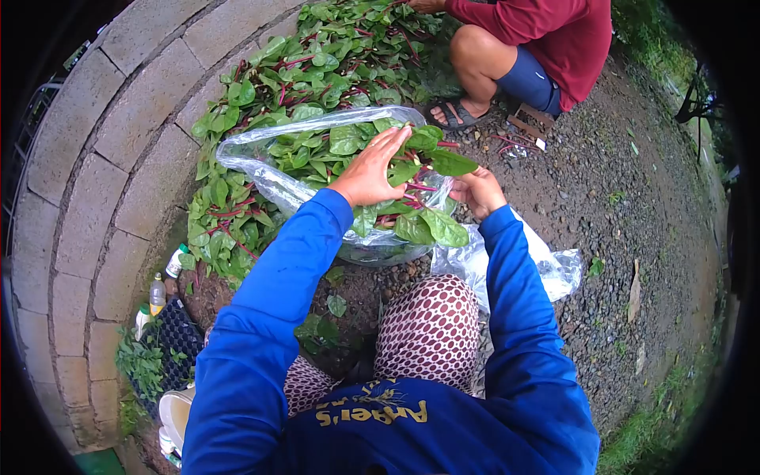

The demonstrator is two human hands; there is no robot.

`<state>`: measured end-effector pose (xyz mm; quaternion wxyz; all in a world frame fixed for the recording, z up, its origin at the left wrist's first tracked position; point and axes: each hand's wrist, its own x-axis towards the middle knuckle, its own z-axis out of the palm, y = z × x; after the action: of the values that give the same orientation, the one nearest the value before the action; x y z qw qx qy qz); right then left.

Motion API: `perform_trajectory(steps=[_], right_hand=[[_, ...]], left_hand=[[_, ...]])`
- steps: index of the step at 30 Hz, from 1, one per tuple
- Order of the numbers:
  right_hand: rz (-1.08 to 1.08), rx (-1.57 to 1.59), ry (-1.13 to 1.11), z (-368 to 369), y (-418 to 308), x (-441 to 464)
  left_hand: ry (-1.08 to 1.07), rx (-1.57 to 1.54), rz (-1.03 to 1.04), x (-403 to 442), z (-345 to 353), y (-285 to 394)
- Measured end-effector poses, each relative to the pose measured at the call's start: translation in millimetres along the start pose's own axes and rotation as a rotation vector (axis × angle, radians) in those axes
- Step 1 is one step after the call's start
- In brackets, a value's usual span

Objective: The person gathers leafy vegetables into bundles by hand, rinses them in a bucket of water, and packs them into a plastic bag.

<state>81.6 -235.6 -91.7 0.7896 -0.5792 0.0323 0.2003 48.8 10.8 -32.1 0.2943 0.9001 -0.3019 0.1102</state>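
Observation:
Leafy stems with green leaves and red-purple stalks (416, 190) lie across the mouth of a clear plastic bag (277, 178). My left hand (372, 168) rests against these stems from the left, fingers stretched out and pointing up and right. At the bag's right edge my right hand (479, 192) has its fingers pinched by a leaf and the plastic; exactly what lies between the fingertips is hidden. More leaves are inside the bag. A large heap of the same greens (340, 71) spreads behind and left of it.
A co-worker in a red shirt (546, 39) squats at the upper right. Curved stone blocks (87, 198) border the left. Bottles (157, 294), a black crate (178, 340) and a pale bucket (176, 412) stand lower left. Another clear plastic sheet (554, 269) lies on gravel.

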Motion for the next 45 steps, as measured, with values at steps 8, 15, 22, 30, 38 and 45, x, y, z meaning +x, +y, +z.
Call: perform_trajectory(steps=[8,15,22,30,38,45], right_hand=[[-0.082,0.462,-0.107,7.7,16.4,5.5],[-0.86,-1.128,-0.156,16.3,-10.1,18.3],[-0.695,-1.958,-0.184,40.8,-37.5,11.1],[-0.843,-1.767,-0.076,40.1,-63.4,-16.4],[-0.629,-0.626,-0.341,-11.1,-70.7,-14.1],[-0.513,-1.488,-0.506,43.6,-83.0,-62.5]], left_hand=[[-0.05,-0.077,-0.037,7.1,-9.4,-12.7],[-0.125,-0.222,-0.125,19.2,-18.0,-22.3],[-0.123,-0.235,-0.193,26.8,-19.9,-27.7],[-0.162,-0.165,-0.184,31.7,-25.3,-34.7],[-0.182,0.024,0.109,-7.8,-32.5,3.3],[-0.056,0.078,0.103,1.9,-13.3,-14.1]])
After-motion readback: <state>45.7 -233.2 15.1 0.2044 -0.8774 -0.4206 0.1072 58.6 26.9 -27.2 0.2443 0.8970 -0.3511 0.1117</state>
